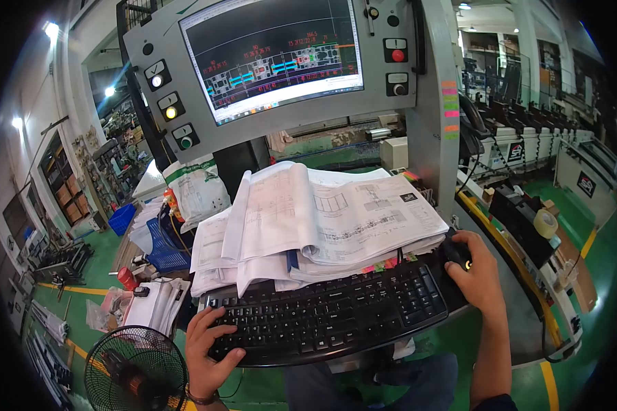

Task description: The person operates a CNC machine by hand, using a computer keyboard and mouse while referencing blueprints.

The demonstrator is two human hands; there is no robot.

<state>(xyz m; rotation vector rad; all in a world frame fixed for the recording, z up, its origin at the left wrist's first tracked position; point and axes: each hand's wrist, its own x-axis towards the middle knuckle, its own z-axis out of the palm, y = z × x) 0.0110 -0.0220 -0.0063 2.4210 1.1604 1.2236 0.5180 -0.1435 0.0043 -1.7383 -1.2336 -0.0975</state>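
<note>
My left hand (211, 348) rests at the left end of a black keyboard (322, 318), its fingers spread over the keys. My right hand (474, 272) is wrapped over a black computer mouse (454, 252), just right of the keyboard. Behind the keys lies a thick stack of printed drawings (370, 212), some sheets folded over and curling, with coloured tabs at the lower edge. Above the papers, a monitor (274, 55) in a grey control panel displays a technical drawing with red numbers and cyan parts on black.
Lit buttons (171, 111) and a red button (397, 55) flank the screen. A black fan (136, 373) stands at lower left, near a blue basket (168, 250) and a white bag (197, 192). A tape roll (546, 223) sits at right, and machinery (521, 147) stands behind.
</note>
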